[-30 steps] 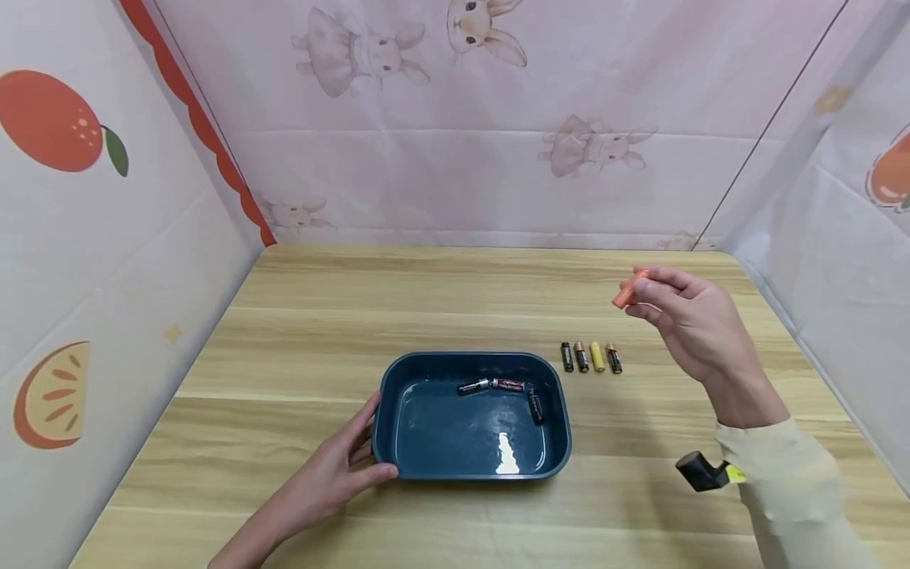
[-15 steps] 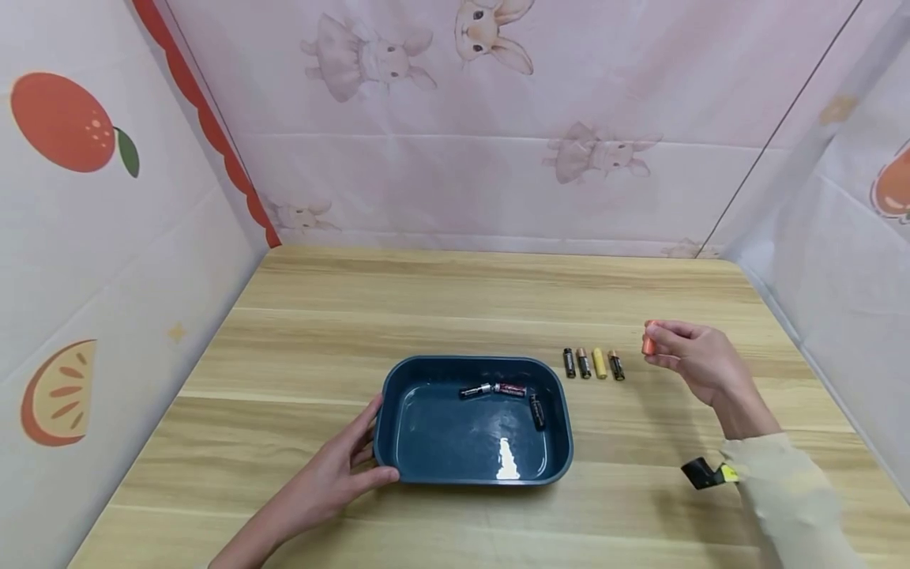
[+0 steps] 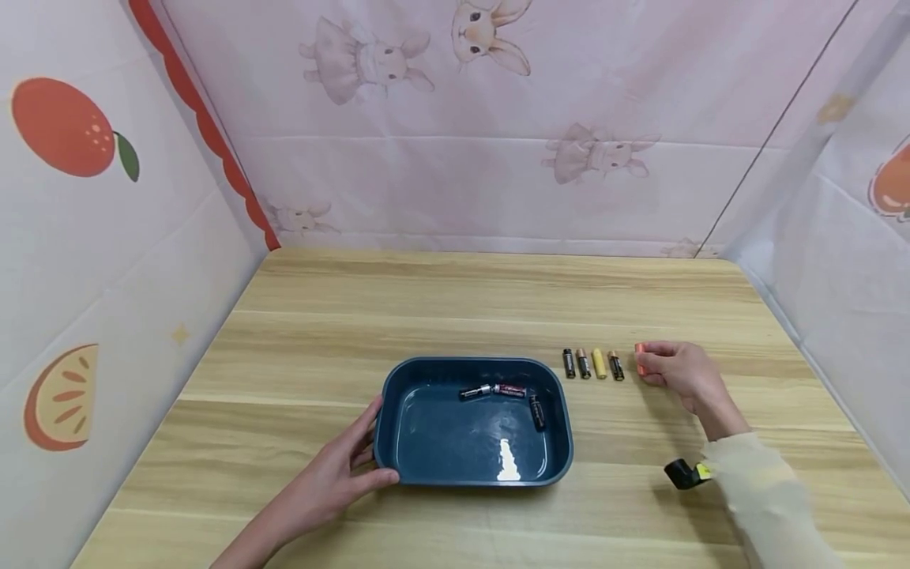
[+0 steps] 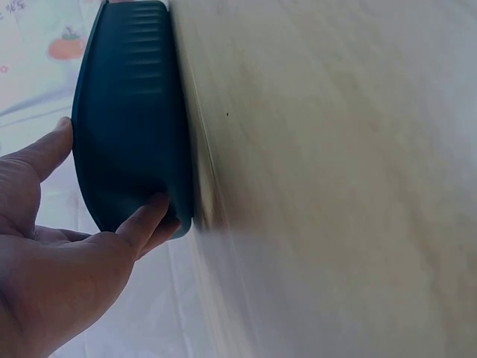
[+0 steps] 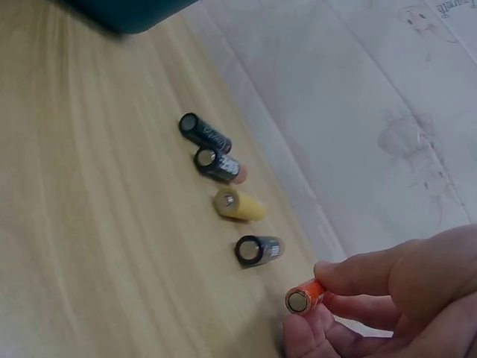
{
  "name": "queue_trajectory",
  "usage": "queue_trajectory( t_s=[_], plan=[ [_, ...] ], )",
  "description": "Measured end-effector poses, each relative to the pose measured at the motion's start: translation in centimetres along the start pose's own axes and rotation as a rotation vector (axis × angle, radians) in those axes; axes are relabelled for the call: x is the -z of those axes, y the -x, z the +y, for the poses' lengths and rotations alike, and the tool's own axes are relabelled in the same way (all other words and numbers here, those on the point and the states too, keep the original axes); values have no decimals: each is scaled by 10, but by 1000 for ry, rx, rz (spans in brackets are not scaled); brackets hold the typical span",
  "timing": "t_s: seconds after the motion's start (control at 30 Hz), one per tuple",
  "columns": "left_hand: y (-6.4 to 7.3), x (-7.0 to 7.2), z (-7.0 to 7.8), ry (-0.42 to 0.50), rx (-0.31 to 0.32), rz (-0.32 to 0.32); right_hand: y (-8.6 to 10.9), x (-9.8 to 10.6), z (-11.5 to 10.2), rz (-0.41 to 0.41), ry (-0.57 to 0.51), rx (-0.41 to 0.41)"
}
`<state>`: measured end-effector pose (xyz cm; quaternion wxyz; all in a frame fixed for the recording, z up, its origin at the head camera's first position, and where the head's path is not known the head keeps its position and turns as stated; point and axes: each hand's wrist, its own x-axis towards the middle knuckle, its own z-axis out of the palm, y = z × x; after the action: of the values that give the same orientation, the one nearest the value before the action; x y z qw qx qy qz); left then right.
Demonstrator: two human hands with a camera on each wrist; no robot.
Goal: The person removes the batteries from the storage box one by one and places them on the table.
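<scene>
An orange battery (image 3: pixel 641 359) is pinched between the thumb and fingers of my right hand (image 3: pixel 681 370), low over the table to the right of a row of batteries. The row holds a black battery (image 3: pixel 569 363), a black one with a copper end (image 3: pixel 584 363), a yellow battery (image 3: pixel 599 364) and another black-and-copper battery (image 3: pixel 616 366). My left hand (image 3: pixel 334 478) holds the left end of a dark blue plastic tub (image 3: pixel 472 482), thumb at the rim and fingers against the outer wall. Inside the tub lie a black-and-silver battery (image 3: pixel 475 391), a dark red battery (image 3: pixel 510 390) and a black battery (image 3: pixel 536 412).
The wooden table (image 3: pixel 426 300) meets a pink rabbit-print curtain (image 3: pixel 455 190) at the back. White fruit-print sheets (image 3: pixel 163 284) stand along both sides. A black device (image 3: pixel 684 474) is attached at the right sleeve.
My right hand has come down with the orange battery, from above the table to beside the row's right end. The battery has turned more upright in the head view. The left hand and tub stay put.
</scene>
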<state>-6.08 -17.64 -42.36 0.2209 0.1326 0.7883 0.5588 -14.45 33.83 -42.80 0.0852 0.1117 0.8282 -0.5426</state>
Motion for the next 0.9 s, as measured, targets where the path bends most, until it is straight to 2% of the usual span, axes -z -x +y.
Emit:
queue_trajectory(
  t_s=[0.27,0.33,0.47,0.67,0.9],
  plan=[
    [2,1,-1,2,-28,-3,-2,-14,2,146,318,84],
    [2,0,-1,3,-30,-1,-2,-16,3,177,368,93],
    [2,0,-2,4,-42,-7,0,-19,4,205,370,90],
    [2,1,-3,19,-54,-23,3,-20,5,197,317,91],
    [2,1,-1,1,-46,-16,1,-20,6,204,333,86]
  ],
)
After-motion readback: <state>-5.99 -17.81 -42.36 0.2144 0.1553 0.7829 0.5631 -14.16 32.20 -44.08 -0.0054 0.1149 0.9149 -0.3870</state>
